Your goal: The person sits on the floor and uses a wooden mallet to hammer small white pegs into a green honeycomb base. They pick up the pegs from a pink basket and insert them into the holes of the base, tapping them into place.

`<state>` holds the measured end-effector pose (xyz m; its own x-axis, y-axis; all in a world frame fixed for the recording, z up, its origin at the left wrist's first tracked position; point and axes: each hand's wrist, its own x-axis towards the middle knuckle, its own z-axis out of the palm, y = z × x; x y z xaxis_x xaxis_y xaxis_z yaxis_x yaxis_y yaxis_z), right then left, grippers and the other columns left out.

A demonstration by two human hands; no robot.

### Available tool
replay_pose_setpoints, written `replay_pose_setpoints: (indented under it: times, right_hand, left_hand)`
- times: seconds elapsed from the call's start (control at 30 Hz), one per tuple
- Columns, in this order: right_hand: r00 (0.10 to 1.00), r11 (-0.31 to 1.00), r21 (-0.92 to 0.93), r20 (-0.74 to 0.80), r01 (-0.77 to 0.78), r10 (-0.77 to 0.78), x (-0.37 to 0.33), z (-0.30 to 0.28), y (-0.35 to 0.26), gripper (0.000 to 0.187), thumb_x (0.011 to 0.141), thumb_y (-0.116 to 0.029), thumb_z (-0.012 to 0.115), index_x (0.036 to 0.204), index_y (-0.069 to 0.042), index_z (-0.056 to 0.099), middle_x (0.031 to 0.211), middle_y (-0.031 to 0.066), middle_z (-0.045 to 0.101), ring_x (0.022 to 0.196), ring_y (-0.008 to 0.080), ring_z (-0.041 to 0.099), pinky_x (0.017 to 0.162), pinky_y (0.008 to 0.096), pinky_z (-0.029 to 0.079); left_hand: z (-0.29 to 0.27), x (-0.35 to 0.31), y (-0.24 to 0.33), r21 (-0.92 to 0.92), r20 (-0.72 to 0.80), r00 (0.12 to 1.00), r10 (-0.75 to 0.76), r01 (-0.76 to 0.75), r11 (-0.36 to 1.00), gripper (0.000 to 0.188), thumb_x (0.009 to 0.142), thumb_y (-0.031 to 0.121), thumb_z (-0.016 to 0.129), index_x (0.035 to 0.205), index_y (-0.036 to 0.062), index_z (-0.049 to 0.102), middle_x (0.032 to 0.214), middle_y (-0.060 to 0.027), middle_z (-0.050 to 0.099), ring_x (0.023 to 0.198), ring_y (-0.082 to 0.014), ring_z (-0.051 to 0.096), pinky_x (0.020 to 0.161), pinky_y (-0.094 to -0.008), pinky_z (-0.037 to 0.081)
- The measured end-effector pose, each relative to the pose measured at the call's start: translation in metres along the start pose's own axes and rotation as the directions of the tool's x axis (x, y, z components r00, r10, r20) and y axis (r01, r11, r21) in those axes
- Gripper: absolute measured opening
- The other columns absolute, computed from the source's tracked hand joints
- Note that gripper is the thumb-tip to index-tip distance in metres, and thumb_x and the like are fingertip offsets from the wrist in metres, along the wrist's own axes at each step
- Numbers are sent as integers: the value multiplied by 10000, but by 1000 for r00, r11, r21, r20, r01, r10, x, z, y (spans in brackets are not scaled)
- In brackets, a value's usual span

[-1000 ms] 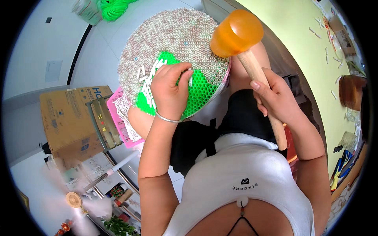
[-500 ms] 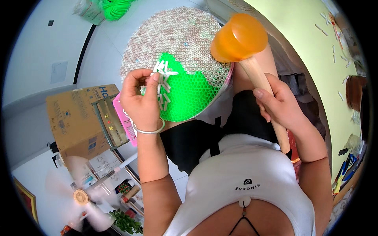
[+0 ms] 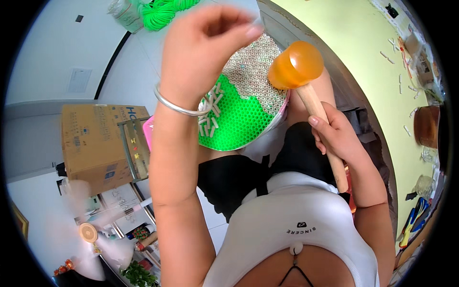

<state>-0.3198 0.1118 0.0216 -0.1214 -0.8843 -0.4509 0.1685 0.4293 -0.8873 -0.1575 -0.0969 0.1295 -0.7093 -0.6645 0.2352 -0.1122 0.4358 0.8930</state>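
In my right hand [image 3: 338,131] is a mallet [image 3: 313,98] with a translucent orange head and a wooden handle, gripped around the handle. Its head hangs over the right edge of a round green honeycomb board [image 3: 244,126] resting at my lap. Short whitish tubes [image 3: 258,60] stand packed in the board's far part; bare green holes show in the near part. Loose white tubes [image 3: 214,115] lie in a heap at the board's left. My left hand [image 3: 193,52], wearing a silver bangle, is raised above the board with fingers pinched. Blur hides what is between the fingertips.
A pink plastic basket [image 3: 148,134] and a large cardboard box [image 3: 98,148] stand at left. A spinning fan [image 3: 88,233] is at lower left. Bright green cord coils [image 3: 160,14] lie at far left. Scattered tubes lie on the pale yellow surface [image 3: 366,52] at right, with blue-yellow handled tools [image 3: 415,220].
My left hand has lifted from the loose tubes, moving up and away over the board's far part. My right hand keeps hold of the mallet, which appears slightly lower in view.
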Motion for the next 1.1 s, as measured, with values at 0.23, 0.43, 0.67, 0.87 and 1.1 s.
replay_pose_setpoints:
  times: [0.23,0.43,0.67,0.87,1.1]
  right_hand:
    - [1000,999,-38,10,-17,17,0,-1,4,258,996,-258,568,981,-7,511,633,1,494,457,74,476,438,230,409]
    - [984,947,-287,-59,147,-171,1,3,-13,263,972,-242,609,1031,7,548,639,16,514,467,82,482,447,238,399]
    - [976,964,-224,-128,144,-176,10,8,-13,273,964,-219,620,1089,17,562,635,12,516,467,76,474,449,240,389]
    - [987,990,-102,-118,97,-109,11,10,-6,269,965,-210,619,1099,16,562,630,-2,511,471,62,471,450,230,388]
    - [990,989,-119,-103,87,-100,11,1,-5,261,964,-205,620,1099,10,563,659,-4,524,486,61,484,462,229,399]
  left_hand:
    - [-16,-97,-117,714,-147,979,-141,203,670,147,728,50,759,869,30,724,811,-128,653,680,-275,638,652,-346,508]
    - [-4,-108,-121,771,-123,990,67,53,634,162,734,17,742,890,31,701,851,-128,611,748,-286,617,678,-353,503]
    - [10,-104,-109,2,-341,920,-192,205,979,138,815,-6,704,945,37,689,869,-62,670,695,-138,601,664,-268,495]
    - [41,-97,-106,495,-196,968,159,-43,868,105,764,-3,745,851,43,708,819,-64,681,788,-196,629,703,-316,496]
    - [48,-89,-105,624,-131,972,194,-71,778,136,713,3,766,797,44,667,790,-95,652,775,-270,614,710,-363,480]
